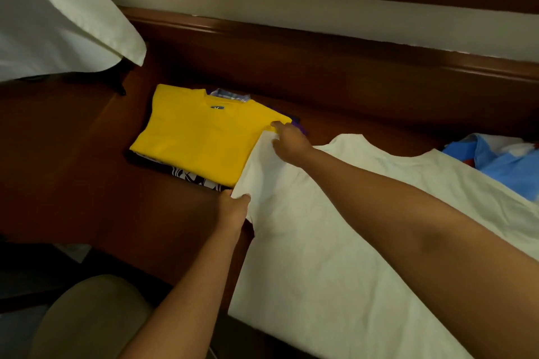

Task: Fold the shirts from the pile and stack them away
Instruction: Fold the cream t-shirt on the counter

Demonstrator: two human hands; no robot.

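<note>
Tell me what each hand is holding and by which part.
Both hold the white shirt by its sleeve: the left hand pinches the sleeve's near corner, the right hand its far corner.

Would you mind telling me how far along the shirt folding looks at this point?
Done: a stack of folded shirts on the desk, the yellow shirt on top. In hand: the white shirt lies spread flat, with the left hand and right hand pinching its sleeve edge, apparently starting a fold. Left: that fold, plus the bunched blue clothes at the right.
</note>
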